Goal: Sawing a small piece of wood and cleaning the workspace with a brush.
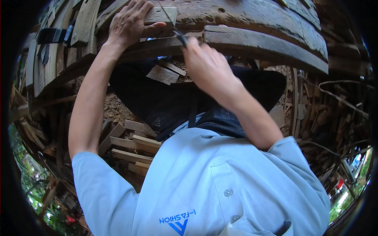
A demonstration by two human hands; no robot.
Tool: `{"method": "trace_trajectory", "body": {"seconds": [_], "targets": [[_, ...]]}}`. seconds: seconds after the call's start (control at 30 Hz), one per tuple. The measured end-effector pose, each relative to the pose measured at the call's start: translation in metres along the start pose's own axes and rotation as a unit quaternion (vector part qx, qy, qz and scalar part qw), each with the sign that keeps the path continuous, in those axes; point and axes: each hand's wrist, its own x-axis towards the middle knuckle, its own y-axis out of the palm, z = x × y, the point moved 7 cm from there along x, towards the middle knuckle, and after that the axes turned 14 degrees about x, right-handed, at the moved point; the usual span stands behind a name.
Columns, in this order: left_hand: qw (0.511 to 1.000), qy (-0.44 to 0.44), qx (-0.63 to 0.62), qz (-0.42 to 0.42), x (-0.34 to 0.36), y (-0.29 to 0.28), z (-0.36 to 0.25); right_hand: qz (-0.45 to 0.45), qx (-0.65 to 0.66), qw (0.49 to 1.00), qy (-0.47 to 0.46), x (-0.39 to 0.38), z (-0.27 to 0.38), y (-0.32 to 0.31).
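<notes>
Left hand (130, 21), fingers extended, rests on the left end of a short, flat, brown wooden board (162, 15), long axis crosswise. Right hand (208, 67), farther off, grips a thin-bladed, dark-handled tool (179, 35); the board lies ahead-left of its fingers. Pale-blue shirt (189, 169) bears blue lettering.

Right fingers (192, 43) — gripping dark handle (180, 37)

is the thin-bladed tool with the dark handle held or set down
Held: the bare right hand grips the tool's dark handle, the thin blade extending over a small rectangular wooden block.
</notes>
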Motion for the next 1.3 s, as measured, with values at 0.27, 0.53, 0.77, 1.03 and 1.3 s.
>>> {"method": "trace_trajectory", "body": {"seconds": [0.27, 0.53, 0.77, 1.03, 1.3], "targets": [[1.0, 0.012, 0.017, 0.01, 0.0, -0.003, 0.0, -0.082, -0.055, 0.994, -0.051, 0.012, -0.008, 0.007], [0.999, -0.024, 0.0, 0.029, 0.004, -0.005, -0.01, 0.008, 0.043, 0.998, 0.053, 0.002, -0.016, -0.002], [0.998, 0.005, 0.013, 0.054, 0.004, 0.011, 0.015, 0.1, 0.031, 0.984, 0.142, -0.037, -0.024, 0.009], [0.993, -0.006, 0.02, 0.113, 0.003, 0.017, 0.01, -0.013, 0.054, 0.998, -0.019, -0.026, -0.015, -0.002], [0.994, -0.011, 0.024, 0.109, -0.005, 0.015, 0.025, -0.059, 0.077, 0.995, -0.039, 0.022, -0.013, 0.012]]}}
